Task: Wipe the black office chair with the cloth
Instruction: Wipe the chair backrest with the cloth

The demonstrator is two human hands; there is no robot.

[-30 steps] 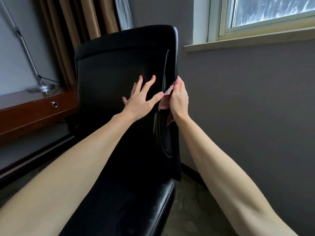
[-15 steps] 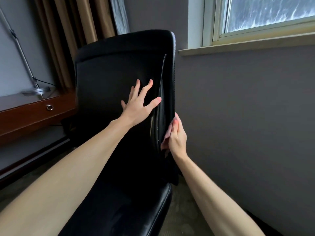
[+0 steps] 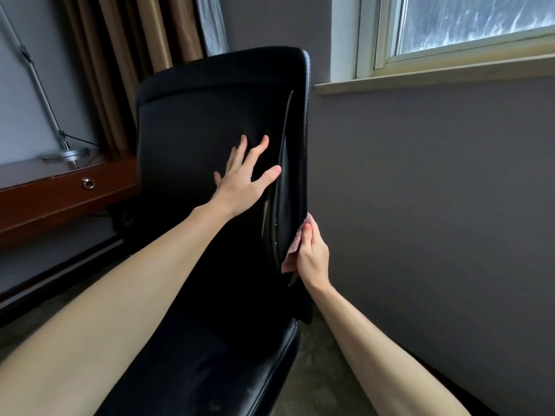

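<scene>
Right grip (image 3: pixel 310 253) lies flat with its fingers straight and side by side. It presses the cloth (image 3: pixel 292 249) against the right side edge of the chair (image 3: pixel 195 121) back, low down and not far above the seat. Its thumb is hidden, so I cannot tell whether it also pinches the cloth. Left grip (image 3: pixel 244 178) sits a little higher, fingers spread apart and holding nothing, with its palm on the front of the backrest. It probably braces the backrest against the push from the side.

The step in hand looks like wiping the side edge of the backrest. The next move calls for a steady slide along that edge, with the cloth kept folded under the fingers. The left grip should hold firm so the chair does not swivel away. The broad front panel, the top and the seat would then follow.

Counted: two grips, one cloth, one chair. Farther back on the left stands one wooden surface (image 3: pixel 60 202) with one ring pull (image 3: pixel 89 184). One lamp (image 3: pixel 64 153) rests on it. Behind the chair hangs a brown curtain (image 3: pixel 126 55), and high on the right is one window (image 3: pixel 465 22).
</scene>
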